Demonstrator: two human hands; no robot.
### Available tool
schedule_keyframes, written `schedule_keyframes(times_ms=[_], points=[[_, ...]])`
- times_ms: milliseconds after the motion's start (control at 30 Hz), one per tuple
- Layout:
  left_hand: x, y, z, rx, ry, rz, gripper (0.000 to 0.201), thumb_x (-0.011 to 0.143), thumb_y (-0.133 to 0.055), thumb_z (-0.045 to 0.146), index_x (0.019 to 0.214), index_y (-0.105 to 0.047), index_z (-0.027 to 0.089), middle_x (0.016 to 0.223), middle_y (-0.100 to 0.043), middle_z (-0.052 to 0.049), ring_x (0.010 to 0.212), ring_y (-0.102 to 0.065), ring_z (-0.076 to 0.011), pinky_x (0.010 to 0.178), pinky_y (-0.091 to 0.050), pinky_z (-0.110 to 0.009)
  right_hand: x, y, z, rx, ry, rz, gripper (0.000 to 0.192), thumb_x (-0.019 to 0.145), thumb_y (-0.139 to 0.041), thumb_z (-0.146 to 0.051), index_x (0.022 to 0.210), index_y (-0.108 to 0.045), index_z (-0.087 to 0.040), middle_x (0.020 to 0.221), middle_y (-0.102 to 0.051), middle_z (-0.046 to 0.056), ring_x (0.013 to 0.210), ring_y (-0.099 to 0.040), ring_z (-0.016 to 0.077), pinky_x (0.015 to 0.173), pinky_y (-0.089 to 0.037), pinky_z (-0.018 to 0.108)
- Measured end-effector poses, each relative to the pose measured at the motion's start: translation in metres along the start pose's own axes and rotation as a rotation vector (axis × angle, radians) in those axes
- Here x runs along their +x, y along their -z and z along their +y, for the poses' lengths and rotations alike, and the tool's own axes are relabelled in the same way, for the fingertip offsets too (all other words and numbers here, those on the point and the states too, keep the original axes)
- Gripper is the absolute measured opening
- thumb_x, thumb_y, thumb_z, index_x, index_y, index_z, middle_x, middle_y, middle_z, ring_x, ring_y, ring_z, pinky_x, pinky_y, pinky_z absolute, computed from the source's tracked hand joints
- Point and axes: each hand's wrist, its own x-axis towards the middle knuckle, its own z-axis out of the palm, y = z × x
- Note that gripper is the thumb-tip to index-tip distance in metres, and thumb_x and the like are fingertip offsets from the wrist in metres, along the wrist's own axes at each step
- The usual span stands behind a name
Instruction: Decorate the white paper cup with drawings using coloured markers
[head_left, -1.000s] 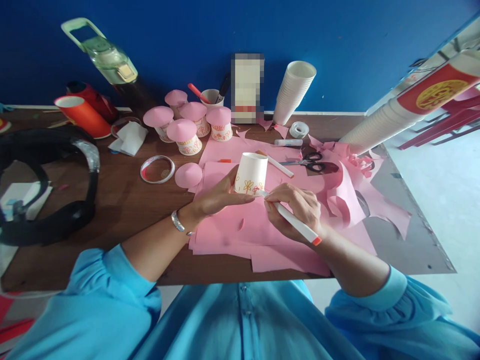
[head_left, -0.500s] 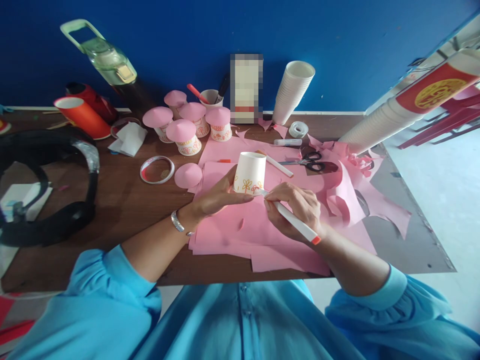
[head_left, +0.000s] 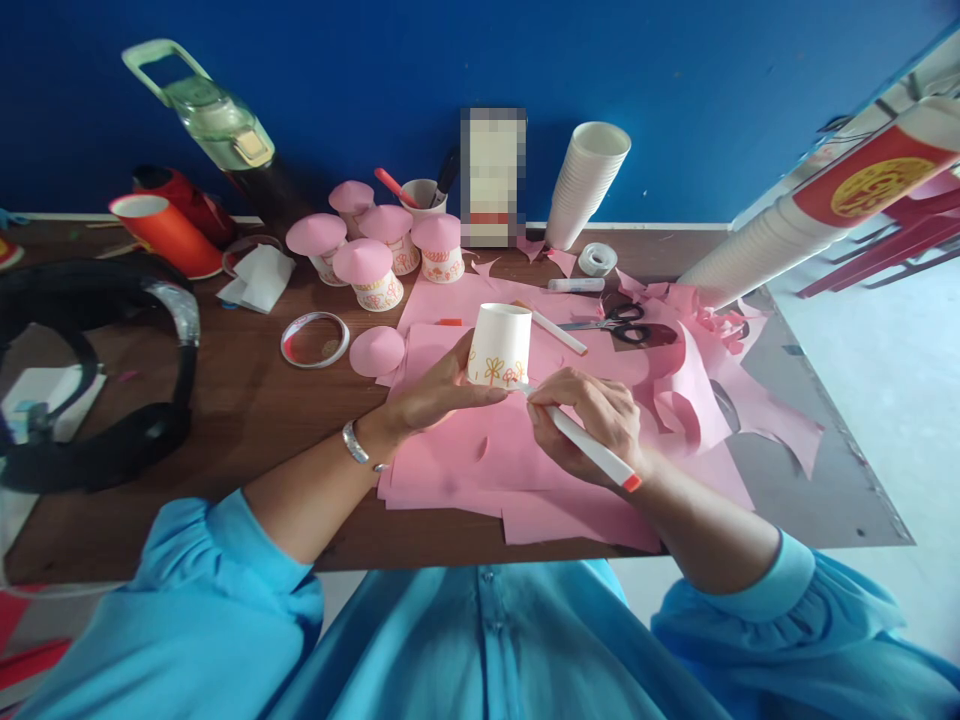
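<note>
Paper cup (head_left: 501, 345) stands upside down on the pink paper sheets (head_left: 480, 455) near the middle of the wooden table (head_left: 247, 410), its long axis upright and leaning a little away from the person, the closed base on top and the wider rim down on the paper. Small orange and pink drawings run along its lower band. The left hand (head_left: 435, 395) comes in from the lower left with the forearm laid across the table edge, a bracelet at the wrist; its fingers are closed around the cup's left side, thumb stretched along the near rim. The right hand (head_left: 592, 420) reaches in from the lower right, wrist resting on the pink paper, fingers pinched on a white marker (head_left: 585, 445). That marker lies slanted, its orange end pointing back toward the right forearm and its tip up-left, touching the cup's lower edge. Beyond the cup, scissors (head_left: 622, 325) lie on the paper.
</note>
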Motion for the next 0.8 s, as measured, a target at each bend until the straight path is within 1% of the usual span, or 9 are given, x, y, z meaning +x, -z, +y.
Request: schedule_keyframes(times_ms=[200,300,367,467,533,633,700,800], points=[[0.0,-0.001,0.001,0.009,0.009,0.011,0.08,0.078,-0.091,0.037,0.15,-0.056,0.032,0.131,-0.068,-0.007,0.122,-0.062,-0.0298,0.103,-0.05,-0.043,0.001,0.001,-0.001,-0.002,0.009,-0.024,0.02,0.092,-0.06,-0.005,0.099,-0.057,-0.024,0.075,-0.069,-0.004,0.059,-0.067,0.0114,0.053,-0.052,0.023],[-0.001,0.0,0.0,-0.004,0.008,0.003,0.079,0.077,-0.092,0.037,0.149,-0.057,0.031,0.123,-0.071,-0.007,0.122,-0.063,-0.0305,0.104,-0.049,-0.044,0.002,0.003,-0.001,0.033,0.0,-0.018,0.021,0.092,-0.061,-0.006,0.102,-0.059,-0.024,0.076,-0.069,-0.004,0.061,-0.069,0.012,0.054,-0.054,0.023],[-0.001,0.0,0.0,-0.019,0.001,-0.001,0.074,0.079,-0.091,0.036,0.146,-0.059,0.03,0.117,-0.073,-0.006,0.121,-0.065,-0.03,0.105,-0.049,-0.044,0.001,0.005,-0.001,0.066,-0.004,0.013,0.02,0.093,-0.063,-0.007,0.104,-0.06,-0.024,0.079,-0.07,-0.003,0.064,-0.07,0.0126,0.056,-0.056,0.023],[-0.001,-0.001,0.002,-0.064,0.006,0.005,0.06,0.08,-0.09,0.034,0.135,-0.065,0.028,0.112,-0.073,-0.005,0.113,-0.067,-0.0274,0.101,-0.052,-0.044,0.0,0.008,0.001,0.08,-0.011,0.065,0.019,0.096,-0.063,-0.009,0.108,-0.061,-0.023,0.082,-0.07,-0.001,0.068,-0.071,0.0136,0.059,-0.059,0.024],[-0.001,-0.003,0.005,-0.104,0.005,0.017,0.053,0.081,-0.089,0.034,0.128,-0.068,0.027,0.111,-0.074,-0.005,0.11,-0.068,-0.0262,0.1,-0.053,-0.045,-0.002,0.008,0.004,0.067,-0.036,0.08,0.018,0.098,-0.063,-0.012,0.112,-0.061,-0.024,0.086,-0.071,0.001,0.073,-0.072,0.015,0.06,-0.059,0.026],[-0.002,-0.004,0.009,-0.167,-0.004,0.058,0.052,0.079,-0.09,0.032,0.126,-0.07,0.026,0.111,-0.075,-0.005,0.108,-0.07,-0.0264,0.102,-0.055,-0.046,-0.004,0.006,0.008,0.081,-0.063,0.094,0.02,0.102,-0.061,-0.016,0.12,-0.062,-0.024,0.093,-0.073,0.004,0.078,-0.073,0.0176,0.063,-0.061,0.03],[-0.002,-0.005,0.01,-0.208,0.004,0.07,0.052,0.079,-0.089,0.032,0.127,-0.07,0.026,0.112,-0.077,-0.005,0.11,-0.071,-0.0274,0.104,-0.055,-0.048,-0.005,0.004,0.011,0.094,-0.082,0.102,0.023,0.103,-0.058,-0.016,0.124,-0.062,-0.024,0.097,-0.074,0.005,0.081,-0.074,0.0186,0.067,-0.064,0.033],[-0.002,-0.005,0.011,-0.271,-0.013,0.04,0.05,0.083,-0.086,0.032,0.13,-0.07,0.027,0.121,-0.077,-0.007,0.118,-0.072,-0.0281,0.108,-0.054,-0.047,-0.005,0.0,0.013,0.053,-0.134,0.111,0.026,0.103,-0.059,-0.013,0.125,-0.063,-0.026,0.102,-0.077,0.005,0.09,-0.078,0.0207,0.077,-0.067,0.037]])
